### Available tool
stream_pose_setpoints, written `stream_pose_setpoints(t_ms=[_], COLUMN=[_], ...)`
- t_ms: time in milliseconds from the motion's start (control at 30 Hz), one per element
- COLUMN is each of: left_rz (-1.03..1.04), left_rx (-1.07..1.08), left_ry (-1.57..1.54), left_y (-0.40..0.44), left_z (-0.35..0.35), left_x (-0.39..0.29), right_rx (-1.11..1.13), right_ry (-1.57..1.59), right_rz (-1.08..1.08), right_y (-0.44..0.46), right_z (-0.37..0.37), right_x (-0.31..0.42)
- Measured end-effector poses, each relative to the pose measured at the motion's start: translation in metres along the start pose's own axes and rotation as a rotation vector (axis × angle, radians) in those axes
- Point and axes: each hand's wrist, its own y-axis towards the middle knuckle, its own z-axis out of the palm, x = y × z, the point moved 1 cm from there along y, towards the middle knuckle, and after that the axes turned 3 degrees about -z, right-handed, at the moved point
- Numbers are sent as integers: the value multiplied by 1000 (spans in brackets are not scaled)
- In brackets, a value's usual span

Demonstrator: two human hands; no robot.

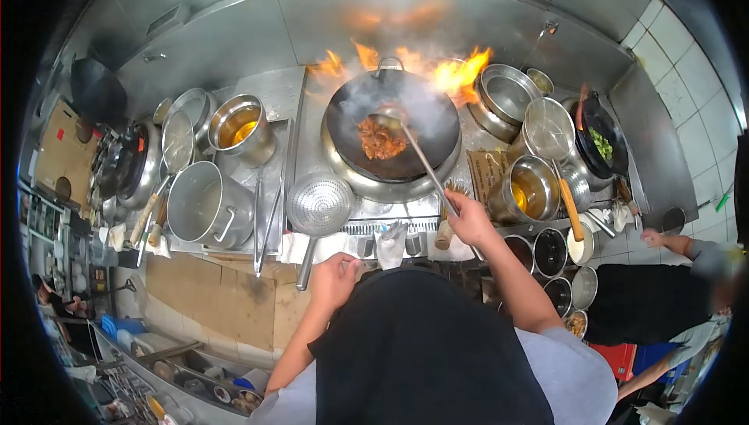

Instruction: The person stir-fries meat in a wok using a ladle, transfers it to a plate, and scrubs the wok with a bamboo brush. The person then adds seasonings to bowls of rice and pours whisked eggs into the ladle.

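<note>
My right hand [470, 220] is closed round the handle of a long metal ladle [425, 161]. Its bowl rests among reddish-brown pieces of food [381, 143] in a dark wok [351, 117], with smoke above and flames behind the rim. Near the stove's front edge is my left hand [335, 278], its fingers curled; whether it grips anything is hidden. Just above that hand a perforated skimmer [321, 200] lies with its handle pointing toward me. A white cloth [318, 247] lies beside the skimmer's handle.
Left of the wok stand an empty pot [204, 203] and a pot of yellow liquid [240, 130]. To the right are another oil pot [531, 189], a wire strainer [549, 129] and a wok with greens [602, 143]. A co-worker [663, 300] stands at the far right.
</note>
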Motion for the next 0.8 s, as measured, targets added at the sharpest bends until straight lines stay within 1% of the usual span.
stream_pose_setpoints(t_ms=[33, 67, 100, 133, 167, 200, 267, 300, 400, 433, 467, 533, 567, 600, 633, 667, 733, 800], left_rz=[-11, -10, 9, 28, 31, 30, 29, 34, 17, 4, 8, 22, 28, 78, 128, 139, 369, 387], left_rx=[-4, -6, -14, -20, -15, -24, -26, -34, -60, -76, -74, -71, -66, -57, -48, -48, -85, -45], left_ry=[-4, 0, -23, -48, -51, -62, -64, -42, -23, -31, -30, -53, -49, -55, -58, -51, -93, -79], left_y=[1, 1, 1, 1, 2, 3, 2, 3, 4, 6, 9, 14, 17, 21, 26, 31, 42, 50], left_z=[0, 0, 0, 2, 3, 4, 3, 2, -5, -6, -7, -7, -6, -3, -2, 0, 9, 16], left_x=[-3, -4, -5, -6, -7, -6, -6, -6, -2, -1, -2, -8, -12, -19, -26, -31, -42, -56], right_rx=[-37, -39, -149, -260, -267, -269, -17, 30, 78, 41, 37, 139, 101, 64, -44, -138, -317, -326], right_ry=[-19, -15, 8, 27, -52, -56, -33, -68, -74, 47, 48, 101, 161, 222, 323, 344, 358, 69], right_rz=[19, 17, -82, -180, -183, -178, -68, -66, -69, -134, -134, 181, 173, 162, 151, 50, -161, -81], right_y=[5, 12, 21, 25, 26, 25, 17, 6, -42, -50, -48, -38, -31, -23, -13, 5, 39, 64], right_z=[2, 13, 28, 34, 37, 29, 9, -2, -2, 1, -3, -15, -16, -17, -10, 2, 28, 32], right_x=[8, -3, -22, -25, -30, -27, 5, 23, 40, 35, 27, 27, 26, 25, 18, -7, -58, -59])
